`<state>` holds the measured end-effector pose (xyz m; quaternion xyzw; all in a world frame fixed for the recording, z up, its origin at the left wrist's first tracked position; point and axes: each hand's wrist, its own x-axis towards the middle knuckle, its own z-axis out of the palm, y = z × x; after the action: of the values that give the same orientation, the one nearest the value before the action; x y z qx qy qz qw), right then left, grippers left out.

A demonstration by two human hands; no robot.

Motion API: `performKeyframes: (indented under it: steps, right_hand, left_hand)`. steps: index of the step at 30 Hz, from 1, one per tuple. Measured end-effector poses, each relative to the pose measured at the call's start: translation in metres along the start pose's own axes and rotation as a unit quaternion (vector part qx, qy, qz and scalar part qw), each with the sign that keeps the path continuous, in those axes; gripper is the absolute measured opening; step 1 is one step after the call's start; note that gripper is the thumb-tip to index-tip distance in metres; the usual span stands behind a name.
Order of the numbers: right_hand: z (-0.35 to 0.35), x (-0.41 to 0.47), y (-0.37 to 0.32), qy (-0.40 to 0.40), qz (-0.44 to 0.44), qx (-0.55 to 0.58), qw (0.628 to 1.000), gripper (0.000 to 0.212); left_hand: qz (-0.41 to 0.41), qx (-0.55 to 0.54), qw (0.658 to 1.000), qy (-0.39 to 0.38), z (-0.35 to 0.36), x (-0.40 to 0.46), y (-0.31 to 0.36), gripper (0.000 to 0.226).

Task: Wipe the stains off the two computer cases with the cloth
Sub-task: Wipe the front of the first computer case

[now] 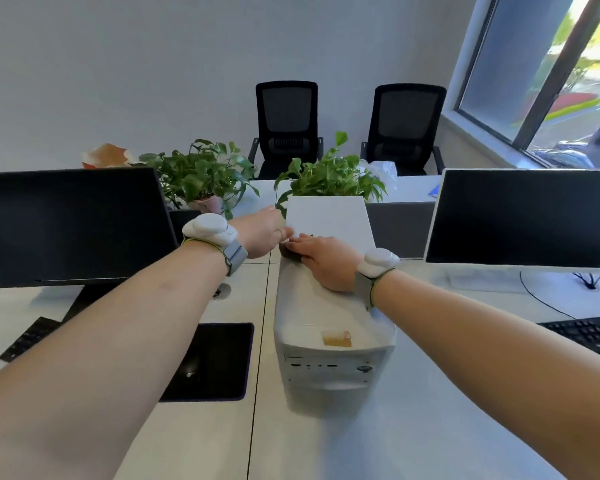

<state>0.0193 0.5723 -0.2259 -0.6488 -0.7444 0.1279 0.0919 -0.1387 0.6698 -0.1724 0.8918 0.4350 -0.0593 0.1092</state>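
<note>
1. A white computer case (333, 344) stands on the white worktop (430, 427), its front panel towards the person.
2. Behind this case, at its far end, is a second white case (329, 220); the two seem to touch, but I cannot tell for sure.
3. The right hand (321, 259) lies on the top of the near case at its far end, fingers stretched out flat, pressing a dark cloth (289, 253) under the fingers.
4. Only a small dark part of the cloth shows, at the left far corner of the near case.
5. The left hand (262, 233) is just left of the far end of the near case, at the near left corner of the second case; the fingers are curled, and I cannot tell whether they grip its edge.
6. A small yellowish patch (336, 338) sits on the top of the near case, close to its front edge.
7. Left of the near case are a black monitor (70, 223), a black mouse pad (212, 362) and a black keyboard (28, 339).
8. Right of the near case are a white-framed monitor (523, 216) and another keyboard (589, 336).
9. Beyond the cases stand two green plants (201, 171) and two black chairs (286, 123).
10. Both wrists carry a white wrist device (208, 228).
</note>
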Motion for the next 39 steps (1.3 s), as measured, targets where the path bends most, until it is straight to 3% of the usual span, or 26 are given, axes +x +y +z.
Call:
performKeyframes:
  steps: [12,16,18,21,26,29,35,39]
  right_hand:
    - [0.024,-0.103,-0.060,0.009,0.064,0.024,0.998,0.049]
    - [0.024,-0.139,-0.059,0.034,0.082,0.045,0.995,0.043]
    - [0.024,-0.155,-0.054,0.064,0.099,0.042,0.992,0.045]
    - [0.029,-0.171,-0.047,0.136,0.149,0.038,0.979,0.047]
    - [0.067,-0.192,-0.055,0.348,0.163,0.095,0.919,0.043]
    - [0.099,-0.201,-0.053,0.383,0.153,0.081,0.907,0.051]
    - [0.108,-0.210,-0.046,0.397,0.134,0.075,0.905,0.055]
    - [0.070,-0.200,-0.039,0.312,0.132,0.069,0.938,0.046]
  left_hand:
    - [0.137,-0.028,0.990,0.014,0.048,-0.076,0.033,0.050]
    - [0.161,-0.040,0.986,-0.002,0.067,-0.089,0.042,0.035]
    - [0.167,-0.025,0.986,0.000,0.077,-0.091,0.045,0.028]
    - [0.175,-0.004,0.984,0.011,0.088,-0.093,0.043,0.041]
    - [0.155,0.013,0.988,0.013,0.088,-0.093,0.048,0.044]
    - [0.119,0.018,0.992,0.024,0.080,-0.091,0.058,0.041]
    - [0.095,0.049,0.986,0.128,0.091,-0.092,0.078,0.028]
    - [0.091,0.003,0.978,0.188,0.112,-0.096,0.078,0.007]
